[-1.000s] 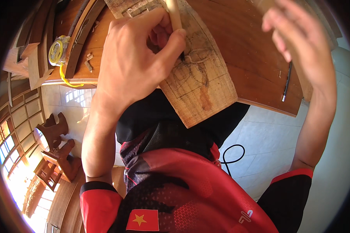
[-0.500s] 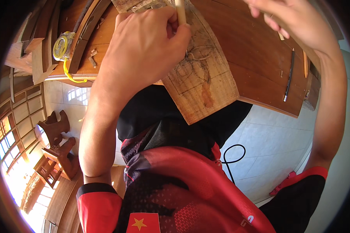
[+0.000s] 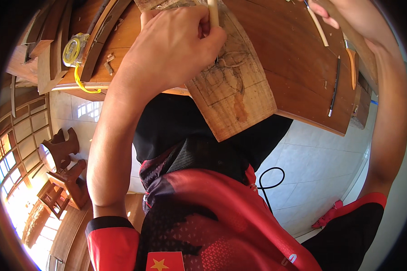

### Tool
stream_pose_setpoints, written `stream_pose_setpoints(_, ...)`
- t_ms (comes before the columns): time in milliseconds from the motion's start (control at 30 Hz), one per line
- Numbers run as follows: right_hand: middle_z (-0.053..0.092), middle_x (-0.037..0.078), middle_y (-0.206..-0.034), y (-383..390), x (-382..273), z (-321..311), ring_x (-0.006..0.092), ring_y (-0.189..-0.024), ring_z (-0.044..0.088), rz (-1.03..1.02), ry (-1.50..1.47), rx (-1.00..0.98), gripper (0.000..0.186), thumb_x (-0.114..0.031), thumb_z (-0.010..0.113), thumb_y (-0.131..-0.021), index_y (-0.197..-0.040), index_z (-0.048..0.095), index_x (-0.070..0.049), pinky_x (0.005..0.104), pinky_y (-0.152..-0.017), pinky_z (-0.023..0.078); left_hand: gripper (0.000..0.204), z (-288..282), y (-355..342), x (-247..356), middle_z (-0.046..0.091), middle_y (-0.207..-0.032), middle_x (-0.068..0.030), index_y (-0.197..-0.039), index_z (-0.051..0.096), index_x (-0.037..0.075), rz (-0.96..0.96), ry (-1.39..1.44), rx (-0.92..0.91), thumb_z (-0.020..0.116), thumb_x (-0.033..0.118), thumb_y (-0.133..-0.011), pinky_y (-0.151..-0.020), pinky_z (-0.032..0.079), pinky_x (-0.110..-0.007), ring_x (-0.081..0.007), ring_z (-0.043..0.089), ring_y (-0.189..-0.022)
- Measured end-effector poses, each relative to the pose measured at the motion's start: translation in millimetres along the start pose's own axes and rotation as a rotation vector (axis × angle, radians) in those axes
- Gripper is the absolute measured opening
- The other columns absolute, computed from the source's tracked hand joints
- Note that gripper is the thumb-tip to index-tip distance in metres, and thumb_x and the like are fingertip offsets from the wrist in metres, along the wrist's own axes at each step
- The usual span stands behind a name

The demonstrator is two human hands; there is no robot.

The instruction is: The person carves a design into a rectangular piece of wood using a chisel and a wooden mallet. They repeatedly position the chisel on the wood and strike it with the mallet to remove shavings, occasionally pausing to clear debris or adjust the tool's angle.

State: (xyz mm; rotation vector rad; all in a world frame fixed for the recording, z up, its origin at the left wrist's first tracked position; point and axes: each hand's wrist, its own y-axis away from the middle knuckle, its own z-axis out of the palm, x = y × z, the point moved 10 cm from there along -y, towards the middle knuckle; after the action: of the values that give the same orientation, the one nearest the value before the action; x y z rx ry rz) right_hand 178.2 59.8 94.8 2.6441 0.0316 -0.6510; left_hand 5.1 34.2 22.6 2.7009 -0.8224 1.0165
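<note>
My left hand is wrapped round the pale wooden handle of a chisel, which it holds upright. The chisel's thin metal end meets a wooden board marked with pencil curves and lines. This board lies on the table, its near end jutting out over my lap. At the upper right, my right hand is partly cut off by the picture's edge. Its visible fingers are loosely bent and apart, with nothing seen in them. Close beside them lies a slim pale-handled tool.
On the reddish-brown table lie a dark pencil and an orange-handled brush. A tape measure with a yellow strap rests at the left, beside curved wood strips. Wooden stools stand on the tiled floor.
My right hand has moved up and outward, uncovering the pale-handled tool and the brush. The left hand and chisel have shifted slightly right across the board.
</note>
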Motion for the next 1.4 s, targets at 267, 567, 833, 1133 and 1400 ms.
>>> stream_pose_setpoints(267,0.061,0.003,-0.079,-4.1,6.1,-7.1,0.0051,-0.055,0.054,0.025,-0.069,-0.023,0.026,-0.018,0.055,-0.108,-0.115,0.064,0.005,0.0198,-0.044,0.042,0.024,3.8,1.8,5.3,0.059,-0.077,-0.0162,-0.091,0.057,-0.002,0.109,-0.109,-0.014,0.059,0.021,-0.094,-0.074,0.046,-0.046,-0.0387,0.061,-0.076)
stream_pose_setpoints(567,0.063,0.003,-0.076,3.9,-8.4,0.0,0.0062,-0.055,0.055,0.084,-0.030,-0.181,0.025,-0.020,0.058,-0.107,-0.098,0.067,0.002,0.0217,-0.048,0.048,0.024,-0.1,4.7,0.9,0.062,-0.082,-0.0157,-0.094,0.061,0.000,0.037,-0.103,-0.021,0.057,0.024,-0.095,-0.079,0.044,-0.046,-0.0381,0.063,-0.081)
stream_pose_setpoints(833,0.063,0.003,-0.077,11.0,1.9,-1.4,0.0062,-0.056,0.055,0.083,-0.102,-0.002,0.029,-0.021,0.056,-0.108,-0.109,0.065,0.006,0.0208,-0.048,0.049,0.025,4.7,5.6,3.3,0.059,-0.078,-0.0142,-0.094,0.061,0.000,0.153,-0.098,-0.049,0.058,0.025,-0.095,-0.080,0.044,-0.044,-0.0362,0.060,-0.080)
stream_pose_setpoints(1133,0.064,0.003,-0.075,3.4,-6.5,11.3,0.0054,-0.053,0.054,0.004,0.039,-0.177,0.027,-0.020,0.055,-0.109,-0.101,0.067,0.003,0.0191,-0.046,0.046,0.024,3.4,7.0,-4.5,0.064,-0.081,-0.0165,-0.091,0.062,-0.001,0.021,0.114,-0.028,0.060,0.023,-0.094,-0.072,0.048,-0.043,-0.0374,0.061,-0.074)
stream_pose_setpoints(1400,0.065,0.003,-0.078,0.3,3.4,17.9,0.0050,-0.053,0.056,-0.026,0.035,-0.169,0.023,-0.022,0.059,-0.107,-0.105,0.067,0.000,0.0212,-0.045,0.049,0.014,0.6,18.3,17.1,0.063,-0.085,-0.0155,-0.093,0.067,0.002,0.328,-0.332,0.064,0.063,0.016,-0.092,-0.069,0.049,-0.043,-0.0327,0.063,-0.072)
